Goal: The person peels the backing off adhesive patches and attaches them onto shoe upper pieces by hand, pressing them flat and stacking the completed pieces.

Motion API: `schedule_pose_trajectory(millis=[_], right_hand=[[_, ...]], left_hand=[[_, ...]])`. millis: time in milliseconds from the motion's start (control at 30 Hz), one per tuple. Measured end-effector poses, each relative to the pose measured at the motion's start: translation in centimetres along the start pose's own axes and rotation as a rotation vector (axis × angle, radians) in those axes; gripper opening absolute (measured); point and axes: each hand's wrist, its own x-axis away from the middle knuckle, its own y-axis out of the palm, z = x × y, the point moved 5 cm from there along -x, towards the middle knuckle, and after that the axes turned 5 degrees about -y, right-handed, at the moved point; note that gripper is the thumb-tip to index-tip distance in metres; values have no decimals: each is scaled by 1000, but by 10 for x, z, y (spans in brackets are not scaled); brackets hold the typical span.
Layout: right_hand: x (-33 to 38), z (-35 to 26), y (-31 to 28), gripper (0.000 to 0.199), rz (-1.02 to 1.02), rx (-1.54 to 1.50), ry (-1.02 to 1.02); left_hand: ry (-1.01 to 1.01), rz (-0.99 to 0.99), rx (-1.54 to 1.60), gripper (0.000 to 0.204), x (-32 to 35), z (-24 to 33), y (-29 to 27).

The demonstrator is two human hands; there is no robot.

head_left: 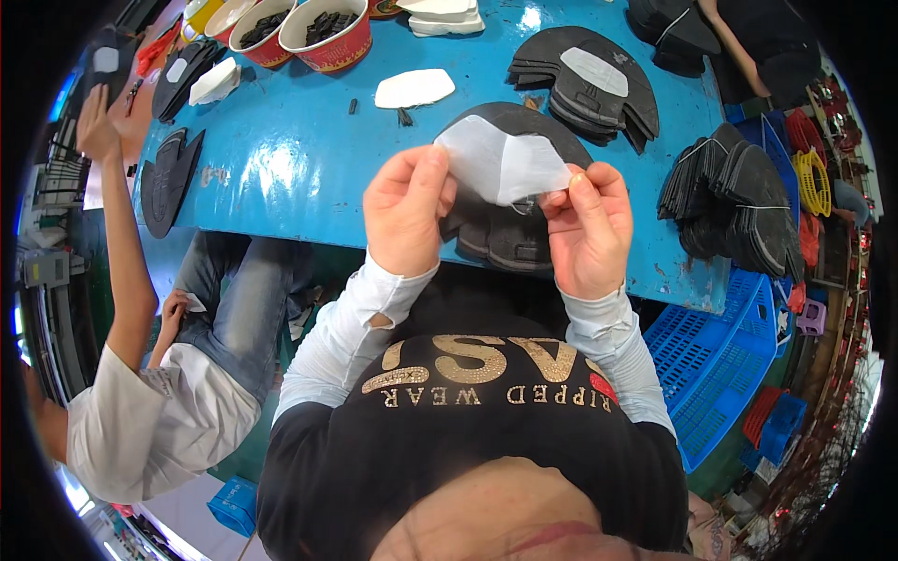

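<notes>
A thin white sheet (496, 164) with a fold line down its middle is stretched between my hands. My left hand (407, 208) pinches its left end between thumb and fingers. At its right end, my right hand (591, 224) grips the corner the same way. Just behind and below the sheet lies a stack of black curved foam pieces (510, 117), partly hidden by the sheet and my hands. Farther off on the table, a pile of white eight-sided patches (414, 88) lies next to a few small black bits (404, 118).
The blue table (281, 173) carries another black foam stack with a white patch (585, 89), bundled black pieces (734, 201) at right, and red bowls (325, 42) of small black parts. A co-worker (178, 402) sits at left. Blue crates (711, 360) stand at lower right.
</notes>
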Motion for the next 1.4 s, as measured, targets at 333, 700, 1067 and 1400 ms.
schedule_pose_trajectory(millis=[333,700,1067,1400], right_hand=[[-4,11,7,28,-17,159,217],[-30,-52,-1,25,-106,961,-393],[-40,-37,-18,19,-109,1155,-256],[1,-37,42,16,-483,1552,-844]], left_hand=[[-81,-41,55,18,6,-7,10],[-10,-174,-110,5,-18,16,-23],[-68,-315,-815,16,2,9,-7],[-268,-563,-519,38,17,7,31]])
